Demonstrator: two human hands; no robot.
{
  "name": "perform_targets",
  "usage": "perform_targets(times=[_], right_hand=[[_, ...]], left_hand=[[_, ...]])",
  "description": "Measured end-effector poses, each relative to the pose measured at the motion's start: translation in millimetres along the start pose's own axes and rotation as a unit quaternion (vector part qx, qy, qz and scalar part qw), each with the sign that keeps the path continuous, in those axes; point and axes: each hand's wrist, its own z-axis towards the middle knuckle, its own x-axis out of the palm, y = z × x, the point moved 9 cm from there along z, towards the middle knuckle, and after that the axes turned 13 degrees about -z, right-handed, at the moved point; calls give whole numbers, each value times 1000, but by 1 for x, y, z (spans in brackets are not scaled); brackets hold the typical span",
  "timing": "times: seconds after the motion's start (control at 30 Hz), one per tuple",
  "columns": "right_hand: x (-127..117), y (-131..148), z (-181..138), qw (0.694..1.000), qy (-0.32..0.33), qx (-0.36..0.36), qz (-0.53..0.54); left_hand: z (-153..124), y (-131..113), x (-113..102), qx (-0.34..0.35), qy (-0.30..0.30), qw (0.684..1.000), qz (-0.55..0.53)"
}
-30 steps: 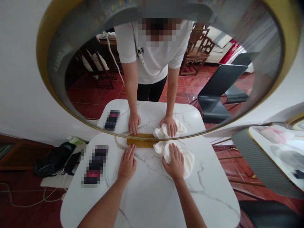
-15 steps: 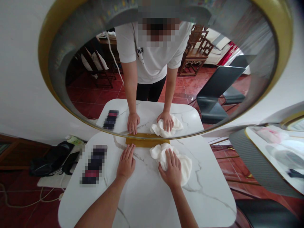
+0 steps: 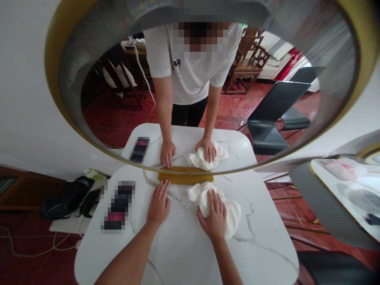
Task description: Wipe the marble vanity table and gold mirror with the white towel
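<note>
A crumpled white cloth (image 3: 233,215) lies on the white marble-patterned table (image 3: 184,253). My right hand (image 3: 213,215) presses down on the cloth, its fingers curved over it and the thumb to the left. My left hand (image 3: 159,202) rests flat on the bare tabletop, fingers stretched forward and holding nothing. Its fingertips are close to the gold base (image 3: 185,179) of the large gold-rimmed mirror (image 3: 204,114). Both hands and the cloth also appear in the mirror.
A blurred-out dark phone-like item (image 3: 120,205) lies on the table's left side. Beyond the left edge are a black bag (image 3: 67,198) and a cable (image 3: 32,253). A black chair (image 3: 335,267) and another white-topped table (image 3: 326,178) with a grey ribbed side stand at right.
My right hand and the cloth have slid slightly toward me. My left hand stays in place on the table. The view has shifted a little.
</note>
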Motion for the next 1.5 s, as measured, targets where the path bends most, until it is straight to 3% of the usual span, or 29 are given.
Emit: perform_targets(times=[0.33, 0.6, 1.03, 1.5], right_hand=[[10, -16, 46, 999, -22, 41, -18], [9, -13, 40, 999, -22, 39, -19], [0, 20, -8, 1000, -4, 4, -5], [6, -2, 36, 998, -20, 56, -12]], left_hand=[[-1, 0, 0, -3, 3, 1000, 5], [0, 1, -2, -6, -4, 1000, -4], [-1, 1, -1, -3, -4, 1000, -16], [0, 0, -3, -3, -15, 1000, -9]])
